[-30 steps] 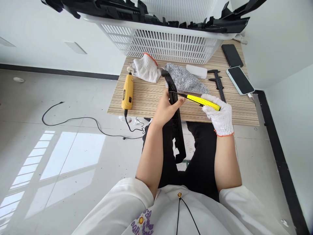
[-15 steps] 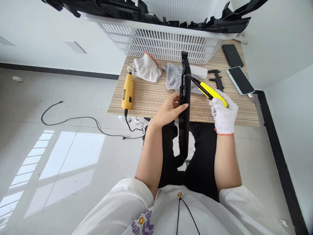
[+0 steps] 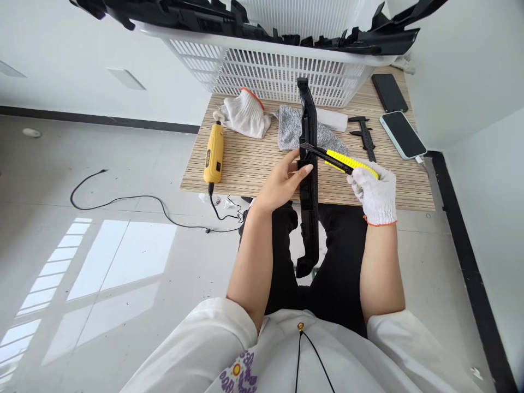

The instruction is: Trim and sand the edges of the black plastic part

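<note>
A long black plastic part (image 3: 310, 202) stands lengthwise in front of me, its upper end over the table and its lower end over my lap. Bare and closed round its middle, my left hand (image 3: 282, 180) has the thumb on top of the part. My right hand (image 3: 374, 191), in a white knitted glove, is closed on a yellow and black utility knife (image 3: 347, 162). The knife's blade end points left and meets or overlaps the black part, just above my left fingers; whether it touches cannot be told.
A white slatted basket (image 3: 270, 63) with black parts (image 3: 196, 19) stands at the table's (image 3: 249, 158) back. Left lie a yellow rotary tool (image 3: 214, 153) and white glove (image 3: 246, 114); behind the part, a grey cloth (image 3: 290, 131); right, a caliper (image 3: 365, 136) and two phones (image 3: 388, 93).
The knife's blade end has moved down and left along the black part, with my right hand slightly lower. The part has tilted, its upper end shifting left and up.
</note>
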The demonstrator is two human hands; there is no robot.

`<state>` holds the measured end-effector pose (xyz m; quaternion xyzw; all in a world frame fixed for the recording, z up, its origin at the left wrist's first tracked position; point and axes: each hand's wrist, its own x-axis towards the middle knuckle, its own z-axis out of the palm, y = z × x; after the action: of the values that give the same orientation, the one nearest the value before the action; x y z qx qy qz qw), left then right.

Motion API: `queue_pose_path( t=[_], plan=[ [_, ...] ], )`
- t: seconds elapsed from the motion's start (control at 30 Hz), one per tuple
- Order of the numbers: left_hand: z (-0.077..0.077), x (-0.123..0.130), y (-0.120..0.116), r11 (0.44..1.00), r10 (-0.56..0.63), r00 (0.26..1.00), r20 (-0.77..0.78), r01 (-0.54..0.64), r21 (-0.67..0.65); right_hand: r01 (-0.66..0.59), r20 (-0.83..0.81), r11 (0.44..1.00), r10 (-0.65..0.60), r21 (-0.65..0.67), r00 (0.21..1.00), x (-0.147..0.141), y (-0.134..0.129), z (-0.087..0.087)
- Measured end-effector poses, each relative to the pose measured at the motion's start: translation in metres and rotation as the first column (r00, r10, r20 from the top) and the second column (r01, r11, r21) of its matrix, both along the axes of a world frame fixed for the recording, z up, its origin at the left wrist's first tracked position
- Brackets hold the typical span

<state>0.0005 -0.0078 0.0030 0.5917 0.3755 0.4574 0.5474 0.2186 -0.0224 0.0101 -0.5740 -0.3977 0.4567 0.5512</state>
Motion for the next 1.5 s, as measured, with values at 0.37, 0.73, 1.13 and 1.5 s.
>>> queue_pose_path(
  t=[0.37, 0.73, 1.13, 1.5],
  plan=[
    [-0.0081, 0.0016, 0.0037, 0.993, 0.094, 0.993, 0.065, -0.088, -0.084, 0.049, -0.021, 0.999, -0.049, -0.013, 0.999, 0.0013, 0.0002, -0.0014],
    [-0.0083, 0.0019, 0.0047, 0.992, 0.103, 0.993, 0.066, -0.097, -0.078, 0.010, -0.027, 0.997, -0.012, -0.071, 1.000, -0.0005, -0.0001, 0.0029],
    [-0.0053, 0.0027, 0.0042, 0.993, 0.100, 0.992, 0.072, -0.094, -0.074, 0.050, -0.007, 0.997, -0.051, -0.062, 0.999, -0.0032, 0.0006, 0.0038],
    [-0.0056, 0.0024, 0.0044, 0.993, 0.108, 0.994, 0.026, -0.107, -0.039, 0.018, -0.016, 0.995, -0.020, -0.100, 1.000, -0.0034, 0.0004, 0.0060]
  ],
)
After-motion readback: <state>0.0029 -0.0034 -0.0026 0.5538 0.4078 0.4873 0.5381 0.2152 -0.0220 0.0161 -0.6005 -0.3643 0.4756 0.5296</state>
